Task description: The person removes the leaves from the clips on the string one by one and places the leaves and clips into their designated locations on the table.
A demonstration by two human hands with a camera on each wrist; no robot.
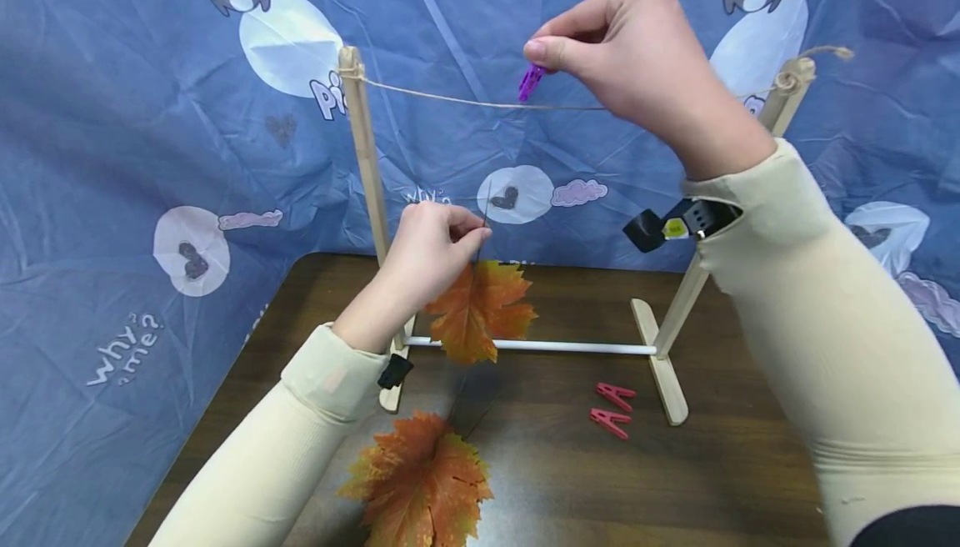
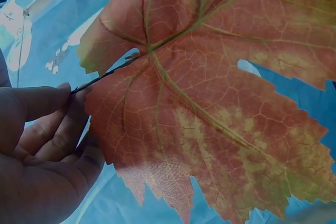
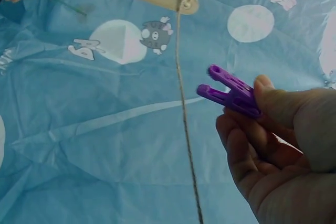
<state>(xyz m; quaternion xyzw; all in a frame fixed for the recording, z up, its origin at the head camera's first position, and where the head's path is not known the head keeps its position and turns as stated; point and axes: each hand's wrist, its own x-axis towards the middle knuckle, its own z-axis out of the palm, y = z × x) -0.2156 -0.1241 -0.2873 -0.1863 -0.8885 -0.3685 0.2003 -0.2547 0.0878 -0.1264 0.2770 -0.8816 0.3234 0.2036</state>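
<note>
My left hand (image 1: 435,243) pinches the thin dark stem of an orange-red artificial maple leaf (image 1: 482,309) between thumb and fingers. The leaf hangs below that hand, and its veined face fills much of the left wrist view. Higher up, my right hand (image 1: 637,63) pinches a small purple clothespin (image 3: 231,95) by one end; its free ends point away from the fingers, apart from each other. In the head view the clothespin overlaps a twine line (image 1: 450,100), but the right wrist view shows a gap between them.
Two wooden posts (image 1: 367,147) on flat feet hold the twine, joined low down by a white rod (image 1: 570,347). On the brown table (image 1: 555,489) lie a second maple leaf (image 1: 423,480) and two red clothespins (image 1: 611,422). A blue printed cloth (image 1: 187,113) hangs behind.
</note>
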